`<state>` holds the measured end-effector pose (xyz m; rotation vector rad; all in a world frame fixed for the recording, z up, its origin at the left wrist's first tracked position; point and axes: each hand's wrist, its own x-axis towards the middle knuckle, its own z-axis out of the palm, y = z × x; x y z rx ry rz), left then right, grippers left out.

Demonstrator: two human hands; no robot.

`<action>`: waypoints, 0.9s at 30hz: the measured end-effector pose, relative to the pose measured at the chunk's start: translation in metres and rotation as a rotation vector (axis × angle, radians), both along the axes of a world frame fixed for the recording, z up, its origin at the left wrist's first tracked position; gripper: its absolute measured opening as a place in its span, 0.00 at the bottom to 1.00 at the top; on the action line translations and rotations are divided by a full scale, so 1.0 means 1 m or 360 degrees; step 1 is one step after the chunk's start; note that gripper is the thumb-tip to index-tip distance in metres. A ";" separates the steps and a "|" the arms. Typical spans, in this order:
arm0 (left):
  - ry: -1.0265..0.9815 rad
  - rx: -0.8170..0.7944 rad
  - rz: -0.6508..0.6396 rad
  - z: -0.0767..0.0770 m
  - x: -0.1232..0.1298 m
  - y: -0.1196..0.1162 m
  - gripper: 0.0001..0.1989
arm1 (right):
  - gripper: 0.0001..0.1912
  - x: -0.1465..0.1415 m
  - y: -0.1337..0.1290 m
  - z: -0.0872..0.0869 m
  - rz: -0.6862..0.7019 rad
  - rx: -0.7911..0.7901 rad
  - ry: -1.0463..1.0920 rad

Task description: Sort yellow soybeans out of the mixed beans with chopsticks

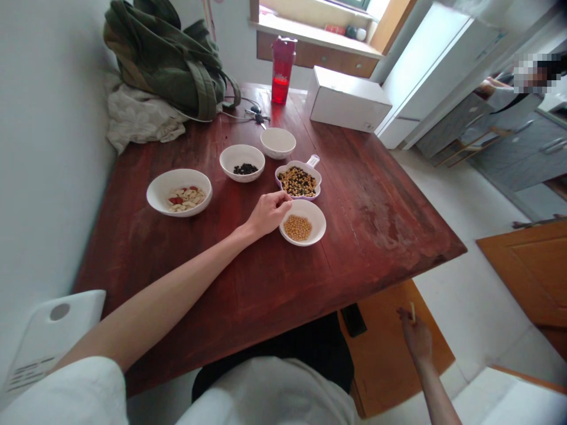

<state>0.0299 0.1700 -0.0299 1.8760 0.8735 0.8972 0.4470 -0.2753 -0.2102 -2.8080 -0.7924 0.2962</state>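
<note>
Two hands are working well apart. The left hand (pixel 268 213), curled nearly shut, is touching the rim of a white bowl of soybeans (pixel 316 230), well in from the edge of the wooden table (pixel 376 248); whether it holds anything cannot be told. Below the table's near edge, the right hand (pixel 415 339) is pinching a small pale piece (pixel 411 311).

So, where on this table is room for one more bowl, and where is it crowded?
Widest bare wood of the table lies right of the soybean bowl; another patch lies below the sliced-nut bowl. The centre is crowded, where bowls meet your left hand.
</note>
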 end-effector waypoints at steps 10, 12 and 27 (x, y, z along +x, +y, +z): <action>0.0001 -0.0052 0.0017 0.003 0.000 -0.001 0.12 | 0.35 -0.050 0.012 -0.018 0.0115 0.0029 0.0290; 0.0000 -0.0057 0.0018 0.003 0.000 -0.002 0.12 | 0.33 -0.057 0.013 -0.021 0.0139 0.0036 0.0287; -0.0005 -0.0026 0.0005 0.000 0.000 0.001 0.13 | 0.32 -0.062 0.008 -0.038 0.0154 0.0084 0.0473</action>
